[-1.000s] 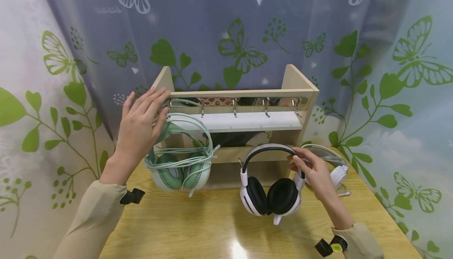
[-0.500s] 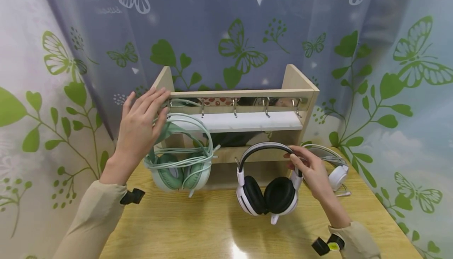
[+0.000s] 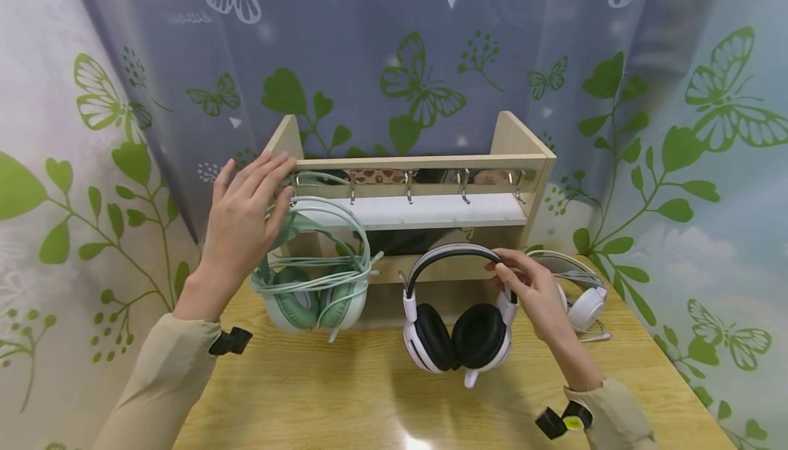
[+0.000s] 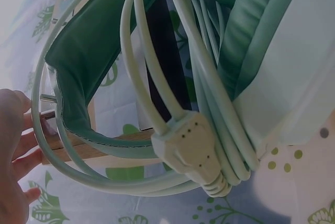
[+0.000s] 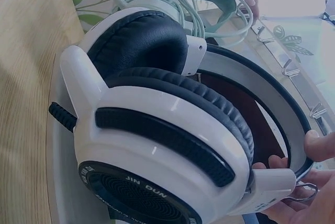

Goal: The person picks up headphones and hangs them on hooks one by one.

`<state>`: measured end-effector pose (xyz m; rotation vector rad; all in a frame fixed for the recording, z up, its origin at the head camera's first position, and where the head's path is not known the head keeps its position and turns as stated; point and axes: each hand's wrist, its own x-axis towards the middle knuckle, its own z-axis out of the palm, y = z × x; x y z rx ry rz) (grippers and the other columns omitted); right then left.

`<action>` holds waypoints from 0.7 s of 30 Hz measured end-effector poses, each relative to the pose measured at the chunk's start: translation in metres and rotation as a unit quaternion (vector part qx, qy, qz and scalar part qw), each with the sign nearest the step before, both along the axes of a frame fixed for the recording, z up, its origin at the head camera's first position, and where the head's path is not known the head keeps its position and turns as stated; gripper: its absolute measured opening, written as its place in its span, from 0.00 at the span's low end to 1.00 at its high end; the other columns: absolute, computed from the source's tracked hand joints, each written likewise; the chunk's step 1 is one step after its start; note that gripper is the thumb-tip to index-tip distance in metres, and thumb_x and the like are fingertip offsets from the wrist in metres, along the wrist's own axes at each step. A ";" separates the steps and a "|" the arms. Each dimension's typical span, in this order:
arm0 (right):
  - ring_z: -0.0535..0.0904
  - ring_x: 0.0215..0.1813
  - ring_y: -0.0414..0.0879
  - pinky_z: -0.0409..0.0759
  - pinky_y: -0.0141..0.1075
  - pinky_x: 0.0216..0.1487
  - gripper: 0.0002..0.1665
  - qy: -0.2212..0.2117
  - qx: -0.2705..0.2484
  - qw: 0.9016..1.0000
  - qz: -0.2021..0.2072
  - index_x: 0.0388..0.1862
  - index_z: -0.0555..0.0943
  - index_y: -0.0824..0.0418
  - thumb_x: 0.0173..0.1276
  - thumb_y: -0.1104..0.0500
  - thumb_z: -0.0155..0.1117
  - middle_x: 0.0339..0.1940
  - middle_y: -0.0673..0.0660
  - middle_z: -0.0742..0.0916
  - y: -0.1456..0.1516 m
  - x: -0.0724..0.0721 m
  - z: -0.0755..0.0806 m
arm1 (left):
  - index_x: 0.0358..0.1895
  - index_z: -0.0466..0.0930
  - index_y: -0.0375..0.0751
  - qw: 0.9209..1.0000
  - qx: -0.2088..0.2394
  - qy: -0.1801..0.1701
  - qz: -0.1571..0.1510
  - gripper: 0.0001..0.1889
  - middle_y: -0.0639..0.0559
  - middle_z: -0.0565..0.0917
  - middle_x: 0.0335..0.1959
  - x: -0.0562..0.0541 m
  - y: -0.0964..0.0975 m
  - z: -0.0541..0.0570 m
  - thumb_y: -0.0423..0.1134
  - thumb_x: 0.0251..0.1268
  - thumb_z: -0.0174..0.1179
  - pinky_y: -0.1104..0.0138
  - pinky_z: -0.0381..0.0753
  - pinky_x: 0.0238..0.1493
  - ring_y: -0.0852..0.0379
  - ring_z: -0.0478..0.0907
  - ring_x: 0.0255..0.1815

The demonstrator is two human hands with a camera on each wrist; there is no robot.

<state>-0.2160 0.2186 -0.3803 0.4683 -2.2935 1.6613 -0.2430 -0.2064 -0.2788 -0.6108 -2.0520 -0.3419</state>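
My left hand (image 3: pixel 246 204) rests on the top left corner of the wooden hook rack (image 3: pixel 425 163), fingers extended. Mint green headphones (image 3: pixel 297 303), wrapped in their own cable, hang below it at the rack's left end; in the left wrist view their green headband (image 4: pixel 84 51) lies close to my fingers. My right hand (image 3: pixel 535 293) pinches the right side of the headband of white headphones (image 3: pixel 479 335) with black ear pads. They hang upright in front of the rack, off the hooks. The right wrist view shows one white ear cup (image 5: pixel 172 124) close up.
Several metal hooks (image 3: pixel 409 187) line the rack's upper rail, with a white shelf (image 3: pixel 431 211) behind. Another white pair of headphones (image 3: pixel 586 308) lies on the wooden table (image 3: pixel 320 395) right of the rack. A patterned curtain (image 3: pixel 345 26) stands behind.
My right hand has carried the white headphones with black pads slightly left and a little upward. My left hand and the green headphones have stayed still.
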 end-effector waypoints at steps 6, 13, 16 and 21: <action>0.86 0.37 0.36 0.83 0.29 0.40 0.17 0.000 -0.013 1.000 0.013 0.61 0.79 0.70 0.79 0.62 0.57 0.39 0.37 0.87 -0.005 0.000 0.004 | 0.70 0.75 0.41 1.000 0.000 -0.001 0.000 0.22 0.44 0.78 0.68 0.000 0.000 0.000 0.39 0.77 0.57 0.47 0.49 0.80 0.44 0.69 0.73; 0.87 0.38 0.36 0.83 0.30 0.43 0.18 -0.010 -0.005 1.000 0.013 0.61 0.79 0.69 0.79 0.60 0.57 0.40 0.39 0.87 -0.007 0.000 0.006 | 0.70 0.75 0.41 1.000 0.001 -0.003 0.000 0.22 0.43 0.78 0.68 0.001 0.000 0.000 0.39 0.77 0.57 0.47 0.48 0.80 0.44 0.69 0.73; 0.87 0.38 0.37 0.84 0.31 0.45 0.19 -0.009 -0.003 1.000 0.018 0.62 0.79 0.69 0.80 0.59 0.57 0.41 0.40 0.87 -0.008 -0.001 0.006 | 0.70 0.75 0.41 1.000 0.001 -0.005 0.000 0.22 0.43 0.77 0.69 0.002 0.001 0.001 0.39 0.77 0.57 0.47 0.48 0.80 0.45 0.69 0.74; 0.87 0.39 0.38 0.85 0.32 0.46 0.19 -0.005 -0.003 1.000 0.026 0.62 0.79 0.68 0.80 0.58 0.57 0.42 0.41 0.87 -0.010 -0.002 0.008 | 0.70 0.75 0.41 1.000 0.001 -0.005 0.000 0.22 0.43 0.77 0.69 0.002 0.001 0.001 0.39 0.77 0.56 0.47 0.48 0.80 0.44 0.69 0.74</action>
